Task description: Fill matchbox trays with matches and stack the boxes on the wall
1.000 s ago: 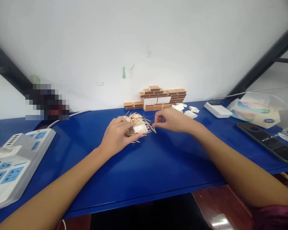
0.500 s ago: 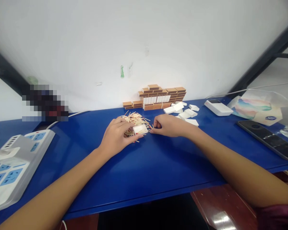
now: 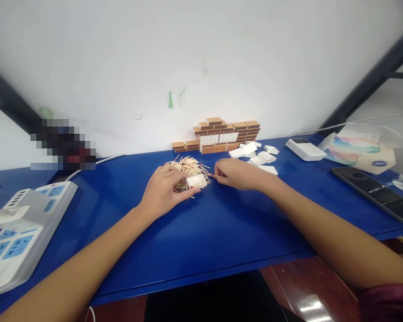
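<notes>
Holding a small white tray (image 3: 196, 180) at the near edge of the match pile (image 3: 187, 166), the left hand (image 3: 164, 191) steadies it; the right hand (image 3: 237, 173), just right of the pile, seemingly pinches matches pointing leftward toward the tray.

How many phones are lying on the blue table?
1: a black phone lies flat at the table's right edge, beside the tissue pack. Others may be out of view.
</notes>
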The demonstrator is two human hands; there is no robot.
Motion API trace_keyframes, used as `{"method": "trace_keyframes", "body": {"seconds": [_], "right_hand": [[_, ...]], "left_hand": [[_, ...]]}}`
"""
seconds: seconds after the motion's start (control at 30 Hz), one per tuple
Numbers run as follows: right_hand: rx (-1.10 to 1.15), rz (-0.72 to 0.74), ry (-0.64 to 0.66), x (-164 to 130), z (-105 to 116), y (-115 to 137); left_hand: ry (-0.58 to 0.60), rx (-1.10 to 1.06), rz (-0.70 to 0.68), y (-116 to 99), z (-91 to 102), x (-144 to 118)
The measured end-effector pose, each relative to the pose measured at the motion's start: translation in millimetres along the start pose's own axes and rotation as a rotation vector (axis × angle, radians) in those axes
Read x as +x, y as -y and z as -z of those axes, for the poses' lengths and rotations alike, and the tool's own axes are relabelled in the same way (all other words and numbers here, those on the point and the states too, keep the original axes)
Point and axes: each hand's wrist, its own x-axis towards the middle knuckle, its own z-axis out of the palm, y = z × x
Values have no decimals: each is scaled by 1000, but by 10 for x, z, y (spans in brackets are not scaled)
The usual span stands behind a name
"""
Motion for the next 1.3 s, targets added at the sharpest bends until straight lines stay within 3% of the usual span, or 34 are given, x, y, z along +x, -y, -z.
{"method": "trace_keyframes", "body": {"seconds": [0.23, 0.5, 0.63, 0.77, 0.97, 1.3], "right_hand": [[123, 50, 31, 43, 9, -119], [331, 227, -163, -53, 68, 23], [304, 314, -215, -100, 23, 160], [200, 346, -184, -153, 41, 237], [132, 354, -135, -194, 93, 264], [99, 384, -182, -120, -26, 309]], "left_hand": [[14, 2, 14, 2, 11, 3], [36, -9, -5, -16, 11, 8], [59, -18, -6, -41, 11, 0], [63, -21, -15, -55, 4, -8], [70, -20, 14, -57, 3, -6], [66, -40, -4, -51, -10, -11]]}}
